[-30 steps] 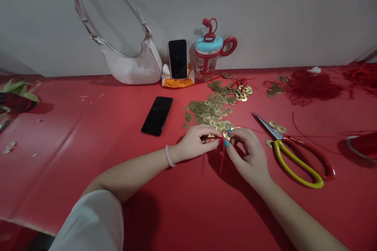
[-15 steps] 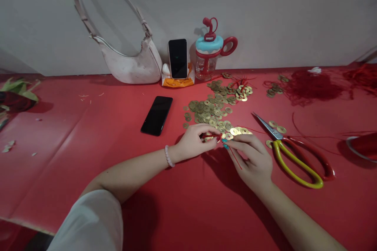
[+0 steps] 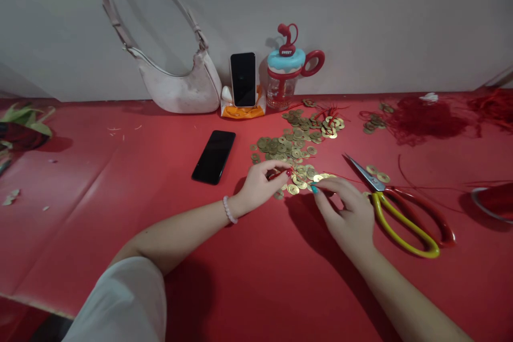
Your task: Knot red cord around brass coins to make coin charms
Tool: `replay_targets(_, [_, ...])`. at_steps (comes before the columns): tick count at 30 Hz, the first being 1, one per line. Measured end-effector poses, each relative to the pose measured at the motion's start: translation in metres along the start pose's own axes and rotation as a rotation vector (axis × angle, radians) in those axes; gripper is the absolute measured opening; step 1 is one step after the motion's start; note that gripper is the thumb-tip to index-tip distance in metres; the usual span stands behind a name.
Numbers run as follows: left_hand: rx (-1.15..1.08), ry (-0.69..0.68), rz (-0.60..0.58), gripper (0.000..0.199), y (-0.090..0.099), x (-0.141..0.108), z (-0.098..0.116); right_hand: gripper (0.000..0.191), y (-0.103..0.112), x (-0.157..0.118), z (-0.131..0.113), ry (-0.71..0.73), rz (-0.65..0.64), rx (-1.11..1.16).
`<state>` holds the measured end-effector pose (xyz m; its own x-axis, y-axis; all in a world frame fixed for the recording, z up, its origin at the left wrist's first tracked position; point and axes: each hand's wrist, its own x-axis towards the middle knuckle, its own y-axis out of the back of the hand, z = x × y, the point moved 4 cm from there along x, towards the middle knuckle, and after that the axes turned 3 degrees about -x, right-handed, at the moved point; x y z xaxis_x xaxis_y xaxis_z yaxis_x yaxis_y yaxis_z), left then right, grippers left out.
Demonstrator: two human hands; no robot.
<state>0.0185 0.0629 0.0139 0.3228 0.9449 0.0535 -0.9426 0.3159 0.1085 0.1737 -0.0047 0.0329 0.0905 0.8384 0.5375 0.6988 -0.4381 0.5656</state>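
Observation:
My left hand (image 3: 258, 188) is closed in a pinch on a thin red cord (image 3: 274, 175), just over the near edge of a spread of brass coins (image 3: 280, 150) with square holes. Most of that cord hides behind the fingers. Over to the right, the thumb and forefinger of my right hand (image 3: 348, 212) come together at the edge of a brass coin (image 3: 310, 186). More loose coins (image 3: 293, 189) lie in the gap between the two hands. Beside my right hand rest scissors (image 3: 395, 206) with one yellow and one red handle, blades pointing away.
A black phone (image 3: 214, 157) lies left of the coins. Against the wall stand a pale handbag (image 3: 180, 88), an upright phone (image 3: 243, 80) and a blue-lidded cup (image 3: 285, 64). Tangled red cord (image 3: 428, 117) sits back right, a red spool (image 3: 497, 202) at the right edge.
My hands have moved apart. The left shifted slightly left and away from me with the cord; the right let go of the cord end and moved right, down to a coin.

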Motion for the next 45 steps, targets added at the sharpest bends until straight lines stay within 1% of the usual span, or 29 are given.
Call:
replay_targets(5, [0.028, -0.049, 0.030, 0.015, 0.002, 0.001, 0.001, 0.014, -0.014, -0.003, -0.001, 0.109, -0.219, -0.018])
replay_targets(8, [0.110, -0.088, 0.015, 0.015, 0.001, 0.001, 0.005, 0.018, -0.019, -0.005, -0.003, 0.187, -0.285, -0.014])
replay_targets(11, [0.217, -0.153, -0.064, 0.017, -0.003, 0.000, 0.008, 0.019, -0.015, -0.005, -0.009, 0.299, -0.245, 0.002])
replay_targets(13, [0.249, -0.219, -0.147, 0.018, -0.006, -0.001, 0.008, 0.020, -0.010, -0.003, -0.013, 0.354, -0.172, -0.017])
replay_targets(15, [0.256, -0.293, -0.230, 0.019, -0.009, -0.002, 0.008, 0.020, -0.004, 0.000, -0.014, 0.369, -0.080, -0.052])
replay_targets(17, [0.258, -0.353, -0.297, 0.019, -0.012, -0.004, 0.009, 0.018, -0.001, 0.002, -0.010, 0.333, -0.012, -0.079])
replay_targets(18, [0.260, -0.371, -0.319, 0.019, -0.013, -0.005, 0.009, 0.016, 0.000, 0.002, -0.007, 0.293, -0.001, -0.079])
replay_targets(20, [0.253, -0.379, -0.334, 0.018, -0.013, -0.006, 0.009, 0.012, -0.002, 0.002, 0.001, 0.166, -0.027, -0.051])
replay_targets(23, [0.228, -0.323, -0.309, 0.018, -0.012, -0.006, 0.009, 0.010, -0.007, 0.000, 0.013, -0.064, -0.083, 0.018])
replay_targets(24, [0.218, -0.305, -0.299, 0.018, -0.011, -0.006, 0.010, 0.010, -0.008, -0.001, 0.015, -0.125, -0.098, 0.037])
replay_targets(26, [0.202, -0.287, -0.295, 0.018, -0.011, -0.006, 0.011, 0.011, -0.009, -0.002, 0.017, -0.198, -0.127, 0.068])
replay_targets(30, [0.189, -0.280, -0.301, 0.017, -0.010, -0.006, 0.012, 0.012, -0.010, -0.002, 0.017, -0.253, -0.172, 0.119])
replay_targets(34, [0.164, -0.267, -0.269, 0.016, -0.009, -0.005, 0.012, 0.013, -0.012, -0.002, 0.019, -0.288, -0.206, 0.200])
replay_targets(38, [0.142, -0.267, -0.270, 0.016, -0.009, -0.004, 0.012, 0.011, -0.014, -0.002, 0.019, -0.293, -0.236, 0.244])
replay_targets(45, [0.161, -0.226, -0.264, 0.017, -0.008, -0.003, 0.011, 0.013, -0.014, -0.002, 0.019, -0.302, -0.246, 0.263])
